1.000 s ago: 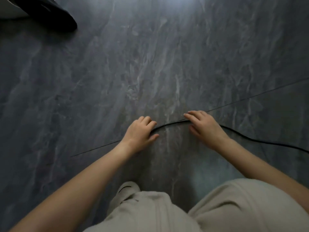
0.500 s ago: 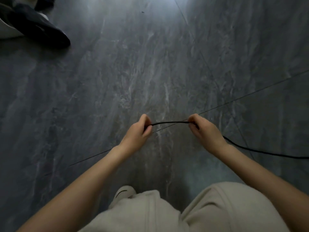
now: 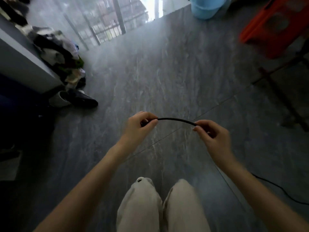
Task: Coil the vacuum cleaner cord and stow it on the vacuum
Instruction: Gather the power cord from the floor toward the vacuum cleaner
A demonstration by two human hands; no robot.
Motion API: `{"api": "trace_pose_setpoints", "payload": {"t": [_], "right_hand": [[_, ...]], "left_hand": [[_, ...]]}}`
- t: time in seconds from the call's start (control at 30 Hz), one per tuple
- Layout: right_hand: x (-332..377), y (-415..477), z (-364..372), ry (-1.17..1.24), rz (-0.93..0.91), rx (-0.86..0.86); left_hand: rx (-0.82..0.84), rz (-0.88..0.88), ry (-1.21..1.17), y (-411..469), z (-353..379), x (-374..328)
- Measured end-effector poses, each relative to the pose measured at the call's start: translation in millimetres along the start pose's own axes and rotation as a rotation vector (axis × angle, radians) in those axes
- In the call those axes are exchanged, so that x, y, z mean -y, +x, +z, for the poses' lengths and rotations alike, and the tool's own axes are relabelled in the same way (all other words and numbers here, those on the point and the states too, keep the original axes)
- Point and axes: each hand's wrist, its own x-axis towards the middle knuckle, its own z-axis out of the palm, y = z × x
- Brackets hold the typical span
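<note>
Dim, motion-blurred wide-angle view; daylight glares through the window grille (image 3: pixel 107 25), edges dark.

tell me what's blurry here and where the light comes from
Head view: left hand, right hand and cord fairly sharp; clothes pile, blue bucket and orange object motion-smeared; daylight enters at the top-centre window, left edge dark.

Cord (image 3: pixel 175 120): I see a short black arc spanning my view's centre between both hands.
Left hand (image 3: pixel 138 126): pinches the arc's 9 o'clock end.
Right hand (image 3: pixel 212 134): pinches its 3 o'clock end.
Shoes (image 3: pixel 75 98): on the grey floor (image 3: pixel 150 72), at 10 o'clock.
Blue bucket (image 3: pixel 205 7): at 1 o'clock.
</note>
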Motion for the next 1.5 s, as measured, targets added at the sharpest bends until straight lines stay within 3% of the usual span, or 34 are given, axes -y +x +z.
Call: {"api": "trace_pose_setpoints", "payload": {"t": [0.23, 0.47, 0.9, 1.03, 1.3, 1.5], "right_hand": [[222, -98, -150, 0.044, 0.051, -0.24], [303, -202, -237, 0.016, 0.07, -0.565], [279, -439, -311, 0.107, 0.245, -1.288], [256, -500, -349, 0.105, 0.274, -1.453], [177, -611, -479, 0.163, 0.325, -1.549], [135, -679, -600, 0.129, 0.337, -1.522]], "left_hand": [[0.068, 0.119, 0.01, -75, -47, -256], [0.278, 0.331, -0.025, -117, -10, -375], [0.942, 0.759, 0.005, -249, 165, -489], [1.075, 0.86, 0.038, -302, 239, -523], [1.156, 0.856, 0.034, -409, 407, -578], [1.156, 0.777, 0.009, -473, 516, -626]]}}
